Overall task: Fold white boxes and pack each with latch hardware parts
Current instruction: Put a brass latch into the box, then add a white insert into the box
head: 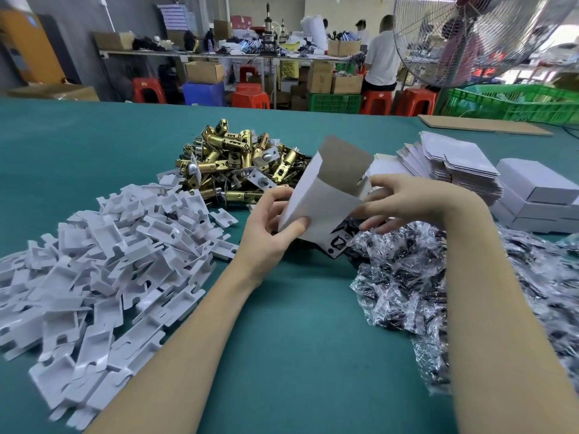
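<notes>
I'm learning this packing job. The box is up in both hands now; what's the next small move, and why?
Probably fold the bottom flaps shut. The box, gripped by the left hand and right hand, is opened into a sleeve with its top open and no parts visible inside; the latches lie untouched.

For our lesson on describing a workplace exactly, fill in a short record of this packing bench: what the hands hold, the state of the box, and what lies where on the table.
held item: white box, top flaps open, brown inside showing
left hand: left hand grips the box's lower left edge
right hand: right hand holds the box's right side
centre, far: pile of brass latches
left: heap of white plastic inserts
right, near: clear bags of dark parts
right, far: stack of flat box blanks; finished white boxes
surface: green table
</notes>
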The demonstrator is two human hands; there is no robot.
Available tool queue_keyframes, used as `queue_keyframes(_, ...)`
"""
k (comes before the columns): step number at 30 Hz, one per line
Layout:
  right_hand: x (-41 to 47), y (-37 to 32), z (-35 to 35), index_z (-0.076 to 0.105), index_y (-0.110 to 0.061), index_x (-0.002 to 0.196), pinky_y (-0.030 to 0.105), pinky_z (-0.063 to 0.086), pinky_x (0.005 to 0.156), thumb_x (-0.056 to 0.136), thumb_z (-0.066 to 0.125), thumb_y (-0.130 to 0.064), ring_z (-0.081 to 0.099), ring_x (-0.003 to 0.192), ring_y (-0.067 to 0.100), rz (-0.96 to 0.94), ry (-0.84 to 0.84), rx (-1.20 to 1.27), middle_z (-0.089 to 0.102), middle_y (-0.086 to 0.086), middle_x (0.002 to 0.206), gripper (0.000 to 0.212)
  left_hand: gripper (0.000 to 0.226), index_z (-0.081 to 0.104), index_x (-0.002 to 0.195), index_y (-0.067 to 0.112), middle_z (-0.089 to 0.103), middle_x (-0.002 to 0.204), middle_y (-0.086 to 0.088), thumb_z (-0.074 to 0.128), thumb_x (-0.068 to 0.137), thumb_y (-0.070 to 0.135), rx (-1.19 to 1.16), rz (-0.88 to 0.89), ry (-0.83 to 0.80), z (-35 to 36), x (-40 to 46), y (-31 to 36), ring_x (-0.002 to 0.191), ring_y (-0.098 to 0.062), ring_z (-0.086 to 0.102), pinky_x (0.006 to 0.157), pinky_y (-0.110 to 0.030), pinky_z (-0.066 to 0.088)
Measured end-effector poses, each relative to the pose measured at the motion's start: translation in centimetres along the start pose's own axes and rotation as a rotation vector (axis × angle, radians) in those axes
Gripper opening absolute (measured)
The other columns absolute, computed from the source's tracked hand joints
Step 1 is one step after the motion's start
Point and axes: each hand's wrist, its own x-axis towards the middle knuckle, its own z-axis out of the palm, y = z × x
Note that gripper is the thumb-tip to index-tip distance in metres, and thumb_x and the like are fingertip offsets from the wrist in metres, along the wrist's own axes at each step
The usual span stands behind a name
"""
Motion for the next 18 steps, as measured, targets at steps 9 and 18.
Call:
queue_keyframes(9, 0.1, 0.0, 0.9, 0.062, 0.001, 0.128, 0.033, 0.061, 0.091, 0.087, 0.071, 0.009, 0.074, 0.109, 0.026, -0.11, -0.321, 0.103, 0.074, 0.019, 0.118, 0.043, 0.035, 0.052, 0.115, 0.015, 0.068, 0.113, -0.013, 0.06, 0.081, 0.015, -0.008, -0.07, -0.172, -0.3, 0.0, 0.1, 0.092, -0.013, 0.061, 0.077, -0.021, 0.051)
queue_keyframes(18, 0.5, 0.2, 1.4, 0.062, -0.013, 0.125, 0.029, 0.062, 0.081, 0.09, 0.073, -0.007, 0.075, 0.101, 0.036, -0.174, -0.343, 0.231, 0.077, 0.013, 0.114, 0.036, 0.04, 0.059, 0.101, 0.017, 0.068, 0.086, 0.007, 0.058, 0.088, 0.055, 0.06, -0.095, -0.103, 0.0, 0.4, 0.5, 0.082, -0.011, 0.062, 0.074, -0.028, 0.047)
